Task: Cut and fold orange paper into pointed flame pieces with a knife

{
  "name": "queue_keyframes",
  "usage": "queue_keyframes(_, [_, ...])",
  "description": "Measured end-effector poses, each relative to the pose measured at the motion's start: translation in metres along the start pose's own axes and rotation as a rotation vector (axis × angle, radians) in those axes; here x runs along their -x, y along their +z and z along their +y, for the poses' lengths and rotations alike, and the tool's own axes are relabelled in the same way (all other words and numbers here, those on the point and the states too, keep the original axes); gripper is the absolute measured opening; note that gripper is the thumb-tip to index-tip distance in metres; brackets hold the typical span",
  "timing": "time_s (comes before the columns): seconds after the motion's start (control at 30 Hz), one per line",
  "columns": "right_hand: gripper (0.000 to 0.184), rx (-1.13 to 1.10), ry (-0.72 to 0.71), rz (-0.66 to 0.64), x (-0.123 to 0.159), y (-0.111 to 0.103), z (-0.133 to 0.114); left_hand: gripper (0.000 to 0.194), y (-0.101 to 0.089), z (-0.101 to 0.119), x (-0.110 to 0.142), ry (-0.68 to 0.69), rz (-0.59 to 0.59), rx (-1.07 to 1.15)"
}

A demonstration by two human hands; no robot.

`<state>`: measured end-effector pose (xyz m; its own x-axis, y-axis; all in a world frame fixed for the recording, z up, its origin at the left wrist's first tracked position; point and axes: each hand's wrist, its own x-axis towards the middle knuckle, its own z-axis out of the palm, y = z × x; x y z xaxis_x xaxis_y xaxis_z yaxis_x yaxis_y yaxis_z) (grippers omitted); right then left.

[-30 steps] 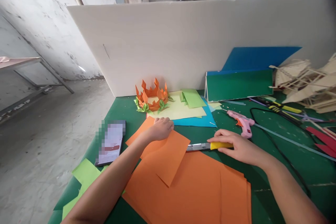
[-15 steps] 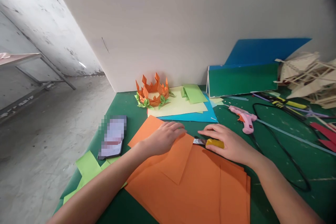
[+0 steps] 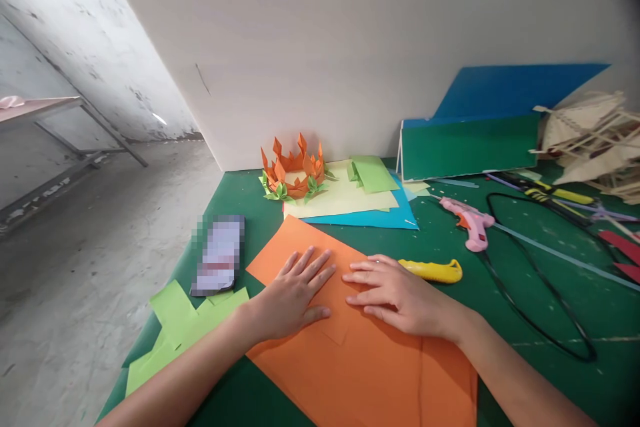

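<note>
Both hands rest on orange paper. My left hand (image 3: 295, 293) lies flat with its fingers spread on a smaller orange sheet (image 3: 290, 237). My right hand (image 3: 395, 293) is open too, its fingers stretched out over that sheet's right part. Beneath lies a stack of larger orange sheets (image 3: 370, 380). A yellow-handled utility knife (image 3: 437, 271) lies on the table just beyond my right hand, which hides its blade end. Farther back stands an orange paper crown (image 3: 295, 170) with green paper leaves around its base.
A phone (image 3: 219, 253) and green paper pieces (image 3: 175, 320) lie to the left. Cream and blue sheets (image 3: 350, 213) lie at the back. On the right are a pink glue gun (image 3: 473, 223) with a looping cord, hand tools (image 3: 560, 200) and a wooden stick model (image 3: 590, 143). A white board (image 3: 320, 60) stands behind.
My right hand has let go of the utility knife and moved left onto the orange paper. My left hand has shifted left and nearer, fingers now spread flat.
</note>
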<state>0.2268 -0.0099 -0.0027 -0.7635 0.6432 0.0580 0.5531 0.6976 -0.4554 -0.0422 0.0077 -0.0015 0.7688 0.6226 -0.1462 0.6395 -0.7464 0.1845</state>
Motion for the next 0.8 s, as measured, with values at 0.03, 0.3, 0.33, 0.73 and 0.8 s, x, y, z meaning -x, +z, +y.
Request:
queue_keyframes(0.03, [0.032,-0.002,-0.001,0.003,0.000,0.000,0.000,0.070,0.001,0.000,0.000,0.001,0.007,-0.001])
queue_keyframes(0.3, [0.032,0.065,0.112,0.242,0.005,-0.004,0.017,0.070,0.003,-0.005,0.000,0.013,0.078,0.061])
queue_keyframes(0.33, [0.032,0.098,0.150,0.276,0.006,-0.004,0.020,0.070,0.002,-0.005,0.000,0.013,0.091,0.069])
queue_keyframes(0.73, [0.033,0.233,0.236,0.217,0.005,-0.009,0.025,0.063,-0.005,-0.002,-0.004,-0.022,0.128,0.088])
queue_keyframes(0.8, [0.031,0.209,0.257,0.195,0.009,-0.014,0.026,0.064,-0.004,-0.004,-0.005,-0.025,0.136,0.093])
